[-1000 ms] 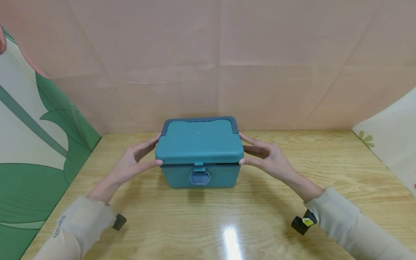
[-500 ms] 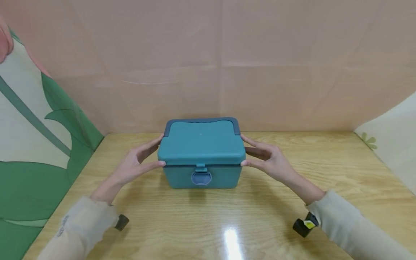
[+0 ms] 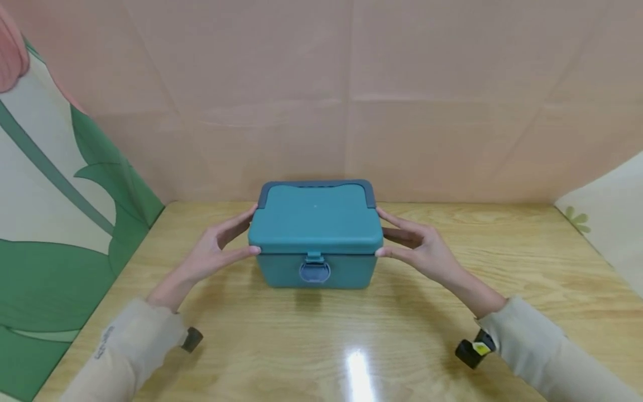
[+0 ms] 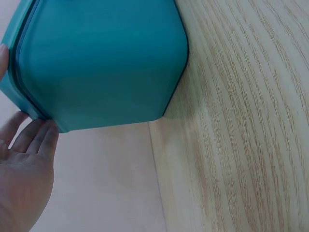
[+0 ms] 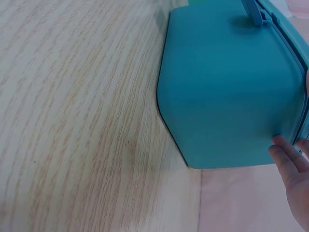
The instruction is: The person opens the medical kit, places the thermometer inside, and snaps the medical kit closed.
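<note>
A teal storage box [image 3: 316,271] with a dark blue carry handle folded along the lid's rear stands upright on the table, its lid [image 3: 315,220] down on the body. At its front, the blue latch [image 3: 315,272] juts outward in the right wrist view. My left hand [image 3: 213,254] touches the lid's left side, thumb at the front corner and fairly straight fingers farther back. On the other side, my right hand [image 3: 422,248] lies likewise against the lid's right edge. Fingertips [image 5: 280,142] of the right hand also touch the box wall just under the rim. The box's inside is hidden.
The wood-grain table [image 3: 281,346] reaches back to a pinkish cloth backdrop [image 3: 321,100] close behind the box. A leaf-patterned panel [image 3: 45,279] borders the left, and a pale panel [image 3: 618,218] the right. Small dark devices [image 3: 474,349] sit at both cuffs.
The thin dark gap under the lid's front right edge has closed as the lid came down. Both hands keep their places on the lid; the whole view has shifted slightly.
</note>
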Demonstrator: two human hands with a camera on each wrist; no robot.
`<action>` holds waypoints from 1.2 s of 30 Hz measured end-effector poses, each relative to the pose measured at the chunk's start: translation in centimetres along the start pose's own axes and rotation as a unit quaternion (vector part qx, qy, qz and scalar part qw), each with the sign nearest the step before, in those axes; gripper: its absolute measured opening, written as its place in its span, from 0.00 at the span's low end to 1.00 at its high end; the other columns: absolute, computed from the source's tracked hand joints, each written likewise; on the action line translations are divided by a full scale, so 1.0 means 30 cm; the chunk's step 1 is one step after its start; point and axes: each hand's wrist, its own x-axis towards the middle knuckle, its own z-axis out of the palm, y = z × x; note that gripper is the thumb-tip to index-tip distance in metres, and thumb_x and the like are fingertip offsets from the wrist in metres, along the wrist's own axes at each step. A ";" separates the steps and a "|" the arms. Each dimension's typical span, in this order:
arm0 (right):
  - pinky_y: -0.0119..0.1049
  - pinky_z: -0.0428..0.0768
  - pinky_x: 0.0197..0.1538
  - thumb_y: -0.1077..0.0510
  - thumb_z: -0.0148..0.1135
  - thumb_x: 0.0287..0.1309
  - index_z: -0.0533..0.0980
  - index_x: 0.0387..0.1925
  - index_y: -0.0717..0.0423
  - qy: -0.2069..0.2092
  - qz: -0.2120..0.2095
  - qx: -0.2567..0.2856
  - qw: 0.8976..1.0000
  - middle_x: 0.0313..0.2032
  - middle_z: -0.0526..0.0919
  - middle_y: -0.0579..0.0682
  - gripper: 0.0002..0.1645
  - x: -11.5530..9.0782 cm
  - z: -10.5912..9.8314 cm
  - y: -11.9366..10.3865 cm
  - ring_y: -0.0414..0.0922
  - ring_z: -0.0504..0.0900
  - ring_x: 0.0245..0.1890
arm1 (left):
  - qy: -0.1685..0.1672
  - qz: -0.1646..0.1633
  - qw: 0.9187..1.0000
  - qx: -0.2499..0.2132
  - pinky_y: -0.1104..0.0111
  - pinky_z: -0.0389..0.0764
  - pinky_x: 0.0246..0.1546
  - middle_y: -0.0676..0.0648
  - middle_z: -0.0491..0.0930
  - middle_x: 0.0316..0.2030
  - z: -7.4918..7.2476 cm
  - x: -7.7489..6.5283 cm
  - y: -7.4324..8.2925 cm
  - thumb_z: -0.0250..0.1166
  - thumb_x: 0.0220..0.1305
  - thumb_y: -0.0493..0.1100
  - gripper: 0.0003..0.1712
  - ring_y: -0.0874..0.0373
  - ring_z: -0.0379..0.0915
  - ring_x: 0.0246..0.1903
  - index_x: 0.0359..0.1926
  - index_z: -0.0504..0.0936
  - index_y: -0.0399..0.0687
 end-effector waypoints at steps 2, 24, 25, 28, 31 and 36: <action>0.47 0.78 0.57 0.62 0.68 0.54 0.63 0.70 0.47 0.001 0.003 0.002 1.000 0.65 0.69 0.56 0.42 0.000 0.000 0.000 0.51 0.77 0.58 | 0.002 0.002 1.000 0.001 0.50 0.56 0.72 0.53 0.57 0.72 -0.001 0.002 0.001 0.67 0.61 0.40 0.43 0.52 0.54 0.71 0.73 0.57 0.62; 0.44 0.79 0.56 0.62 0.69 0.53 0.63 0.69 0.45 0.004 0.018 0.011 1.000 0.65 0.70 0.56 0.43 -0.007 0.003 0.003 0.52 0.77 0.58 | 0.000 -0.003 1.000 -0.001 0.50 0.55 0.72 0.53 0.55 0.73 0.003 0.001 0.002 0.68 0.60 0.40 0.44 0.51 0.53 0.71 0.73 0.56 0.62; 0.42 0.80 0.56 0.62 0.69 0.53 0.63 0.69 0.45 0.005 0.019 0.012 1.000 0.65 0.70 0.56 0.43 -0.007 0.003 0.003 0.52 0.76 0.58 | 0.000 -0.003 1.000 0.000 0.50 0.55 0.72 0.53 0.55 0.73 0.004 0.001 0.002 0.68 0.60 0.40 0.44 0.51 0.53 0.71 0.73 0.56 0.62; 0.38 0.82 0.53 0.61 0.69 0.54 0.63 0.69 0.45 0.007 0.022 0.012 1.000 0.65 0.70 0.55 0.42 -0.007 0.004 0.000 0.53 0.76 0.58 | 0.002 -0.002 1.000 0.002 0.48 0.55 0.72 0.52 0.54 0.73 0.004 -0.001 0.003 0.68 0.60 0.40 0.45 0.50 0.53 0.71 0.73 0.56 0.62; 0.41 0.81 0.54 0.61 0.69 0.54 0.63 0.69 0.44 0.007 0.027 0.017 0.999 0.65 0.70 0.54 0.42 -0.006 0.004 -0.004 0.53 0.76 0.59 | 0.001 -0.001 1.000 0.008 0.48 0.55 0.71 0.52 0.54 0.73 0.004 -0.002 0.005 0.67 0.61 0.40 0.45 0.49 0.53 0.71 0.73 0.55 0.62; 0.53 0.75 0.59 0.62 0.69 0.54 0.63 0.70 0.44 0.002 0.026 0.026 0.999 0.66 0.69 0.54 0.43 -0.007 0.007 -0.007 0.53 0.75 0.60 | -0.003 0.005 1.000 0.007 0.49 0.55 0.71 0.51 0.54 0.73 0.005 -0.005 0.002 0.67 0.61 0.40 0.44 0.49 0.53 0.71 0.74 0.55 0.60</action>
